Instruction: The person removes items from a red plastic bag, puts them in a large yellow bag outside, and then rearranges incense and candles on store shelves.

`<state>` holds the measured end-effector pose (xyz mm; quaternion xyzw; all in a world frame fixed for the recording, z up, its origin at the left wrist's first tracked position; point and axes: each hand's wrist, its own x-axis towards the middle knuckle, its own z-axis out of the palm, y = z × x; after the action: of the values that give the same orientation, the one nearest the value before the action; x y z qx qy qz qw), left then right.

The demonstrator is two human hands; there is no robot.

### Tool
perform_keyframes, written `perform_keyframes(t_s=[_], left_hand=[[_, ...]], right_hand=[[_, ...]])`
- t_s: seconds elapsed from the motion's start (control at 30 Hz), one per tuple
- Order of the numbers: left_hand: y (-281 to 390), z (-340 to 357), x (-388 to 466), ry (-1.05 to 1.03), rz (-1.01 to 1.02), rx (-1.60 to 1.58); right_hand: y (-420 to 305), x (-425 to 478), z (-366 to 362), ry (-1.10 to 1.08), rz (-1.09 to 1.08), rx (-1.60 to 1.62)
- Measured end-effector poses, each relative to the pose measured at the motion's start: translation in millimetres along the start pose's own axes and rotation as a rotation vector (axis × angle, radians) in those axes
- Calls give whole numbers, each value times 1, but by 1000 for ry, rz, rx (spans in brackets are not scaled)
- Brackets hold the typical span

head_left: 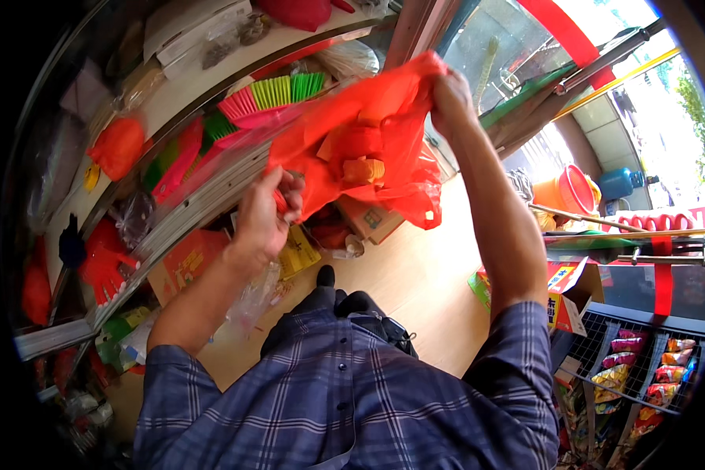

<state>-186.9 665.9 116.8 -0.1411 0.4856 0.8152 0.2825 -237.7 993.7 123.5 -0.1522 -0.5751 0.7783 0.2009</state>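
A red plastic bag (323,141) is stretched between my two hands, its mouth facing me. Several small rolled or boxed items (364,170) show inside it, tinted orange-red; their exact kind is unclear. My right hand (449,97), raised at the upper middle, grips the bag's top corner. At the bag's lower left edge, my left hand (270,205) has its fingers curled around the red plastic. Behind the bag, to its upper left, brushes with pink, yellow-green and green bristles (273,97) lie on a shelf.
Metal-edged shelving (170,220) runs along the left, with a red glove (107,273) on it. Cardboard boxes (367,217) stand on the floor below the bag. At the right are an open carton (570,294), a wire rack of snack packets (617,364) and an orange basket (570,191).
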Motion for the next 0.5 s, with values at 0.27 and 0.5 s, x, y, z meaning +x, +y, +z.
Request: perform_keyframes(t_s=[0.27,0.5], left_hand=[[-5,21,35,-28,150,158],[-4,47,62,263,274,136]], right_hand=[[60,-96,-85,-19,-108,-135],[226,-178,-181,-29,210,-1142]])
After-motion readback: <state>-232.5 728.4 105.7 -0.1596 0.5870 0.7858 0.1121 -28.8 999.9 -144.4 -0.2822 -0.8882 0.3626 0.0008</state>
